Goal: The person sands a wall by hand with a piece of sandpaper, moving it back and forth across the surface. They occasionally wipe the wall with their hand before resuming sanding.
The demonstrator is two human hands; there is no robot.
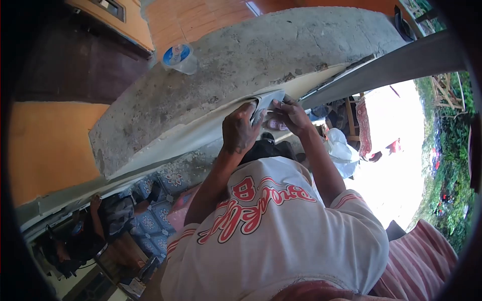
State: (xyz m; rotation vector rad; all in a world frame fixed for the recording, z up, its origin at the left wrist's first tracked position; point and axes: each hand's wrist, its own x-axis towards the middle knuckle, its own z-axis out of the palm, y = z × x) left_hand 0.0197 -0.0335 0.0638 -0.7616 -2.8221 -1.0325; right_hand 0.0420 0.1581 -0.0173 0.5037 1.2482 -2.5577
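Both hands are raised in front of my chest beside a concrete ledge, at a thin, pale grey, sheet-like piece [273, 95] with a dark edge on its left; its exact kind is not clear. My left hand [242, 129] is closed on the left side of the piece, with the thumb against its near face. My right hand [292, 115] pinches the right side between thumb and fingers. Part of the piece is hidden behind the fingers.
The rough concrete ledge [226, 65] curves across in front of me, with a clear plastic cup [187, 64] on it. A grey post [391, 65] slants at the right. White bags [341, 150] lie below. Another person [93, 226] sits at the lower left on patterned tiles [153, 220].
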